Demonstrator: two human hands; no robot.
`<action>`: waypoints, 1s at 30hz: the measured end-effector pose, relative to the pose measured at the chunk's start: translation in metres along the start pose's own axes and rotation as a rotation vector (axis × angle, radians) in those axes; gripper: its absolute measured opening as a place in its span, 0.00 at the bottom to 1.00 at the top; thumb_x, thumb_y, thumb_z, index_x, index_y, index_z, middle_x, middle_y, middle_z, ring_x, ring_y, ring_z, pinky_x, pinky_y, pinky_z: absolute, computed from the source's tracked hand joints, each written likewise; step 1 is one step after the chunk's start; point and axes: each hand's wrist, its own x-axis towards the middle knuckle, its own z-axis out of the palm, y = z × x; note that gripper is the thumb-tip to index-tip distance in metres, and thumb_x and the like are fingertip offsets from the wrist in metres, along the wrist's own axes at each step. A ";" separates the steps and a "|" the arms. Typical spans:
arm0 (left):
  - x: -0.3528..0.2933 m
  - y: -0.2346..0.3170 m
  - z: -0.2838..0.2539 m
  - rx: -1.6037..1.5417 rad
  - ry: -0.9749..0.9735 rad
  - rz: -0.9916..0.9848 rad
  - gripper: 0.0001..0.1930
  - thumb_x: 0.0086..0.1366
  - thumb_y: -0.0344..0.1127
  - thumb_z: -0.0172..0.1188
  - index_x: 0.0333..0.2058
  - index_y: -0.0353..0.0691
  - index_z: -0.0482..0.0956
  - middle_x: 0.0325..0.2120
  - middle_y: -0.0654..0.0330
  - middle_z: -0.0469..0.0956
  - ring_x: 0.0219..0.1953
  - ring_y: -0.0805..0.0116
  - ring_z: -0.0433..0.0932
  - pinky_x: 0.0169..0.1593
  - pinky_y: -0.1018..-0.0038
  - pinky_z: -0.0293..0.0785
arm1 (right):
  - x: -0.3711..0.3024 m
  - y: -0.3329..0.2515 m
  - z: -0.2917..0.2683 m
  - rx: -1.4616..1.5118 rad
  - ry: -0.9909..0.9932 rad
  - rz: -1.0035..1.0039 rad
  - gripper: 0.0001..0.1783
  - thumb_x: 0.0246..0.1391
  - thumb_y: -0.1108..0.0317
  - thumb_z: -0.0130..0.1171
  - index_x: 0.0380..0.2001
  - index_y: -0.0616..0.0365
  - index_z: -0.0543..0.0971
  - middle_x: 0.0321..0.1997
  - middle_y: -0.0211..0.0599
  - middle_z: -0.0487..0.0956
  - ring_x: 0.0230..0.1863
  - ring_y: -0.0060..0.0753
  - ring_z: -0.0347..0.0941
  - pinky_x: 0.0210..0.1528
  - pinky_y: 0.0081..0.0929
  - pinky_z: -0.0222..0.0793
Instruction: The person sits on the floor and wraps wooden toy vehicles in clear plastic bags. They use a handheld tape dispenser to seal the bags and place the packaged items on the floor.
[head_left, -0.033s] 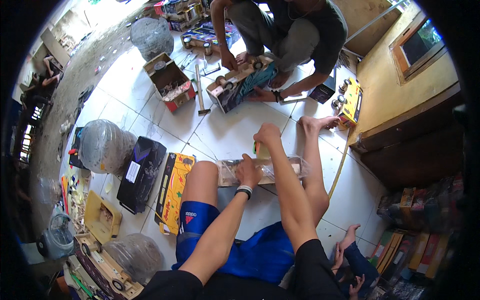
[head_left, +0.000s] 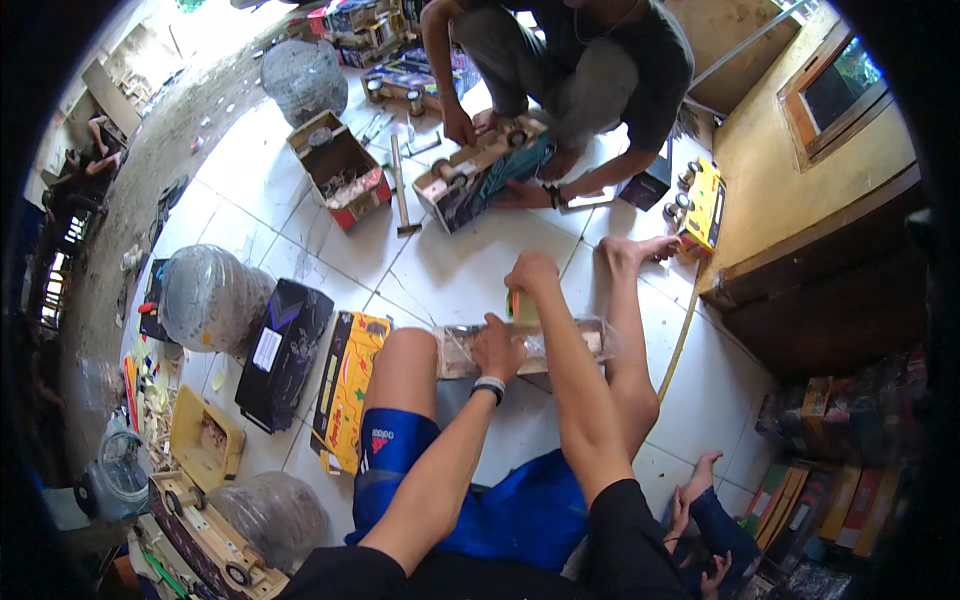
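Across my lap, between my knees, lies a long wooden piece wrapped in clear plastic point(head_left: 457, 352). My left hand point(head_left: 497, 350) grips its near middle, fingers bent over the top. Just beyond it, my right hand point(head_left: 533, 271) is closed around a small yellowish thing with a green and orange edge point(head_left: 517, 304); its kind I cannot make out. My right forearm passes over the wrapped piece and hides part of it. By my left knee stands a yellow toy truck body point(head_left: 349, 385), with a black box-like toy body point(head_left: 284, 352) beside it.
Opposite me, a crouching person handles a wooden toy truck point(head_left: 480, 172). A hammer point(head_left: 402, 190) and an open box of bits point(head_left: 343, 175) lie nearby. At left are a plastic-wrapped bundle point(head_left: 212, 298) and a yellow tub point(head_left: 206, 436). A yellow wheeled truck point(head_left: 703, 208) rests by the wall.
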 end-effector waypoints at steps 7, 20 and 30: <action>0.005 -0.003 -0.005 0.089 -0.022 0.075 0.27 0.54 0.48 0.73 0.43 0.33 0.76 0.37 0.41 0.85 0.43 0.41 0.85 0.50 0.51 0.80 | 0.028 -0.013 -0.032 -0.142 -0.388 0.011 0.25 0.34 0.59 0.70 0.43 0.49 0.90 0.47 0.38 0.88 0.48 0.40 0.86 0.47 0.36 0.83; 0.056 -0.016 -0.011 0.153 -0.398 0.071 0.35 0.52 0.49 0.72 0.61 0.53 0.81 0.55 0.50 0.83 0.57 0.49 0.82 0.61 0.56 0.79 | -0.239 0.056 0.058 0.320 0.493 -0.267 0.26 0.47 0.73 0.67 0.52 0.58 0.77 0.60 0.51 0.76 0.45 0.64 0.81 0.46 0.55 0.80; 0.053 -0.007 -0.019 0.220 -0.409 -0.011 0.38 0.50 0.45 0.72 0.64 0.65 0.78 0.58 0.56 0.82 0.59 0.54 0.82 0.62 0.60 0.78 | -0.340 0.049 0.096 0.416 0.471 -0.092 0.20 0.56 0.70 0.66 0.52 0.57 0.79 0.58 0.42 0.77 0.44 0.61 0.82 0.44 0.53 0.79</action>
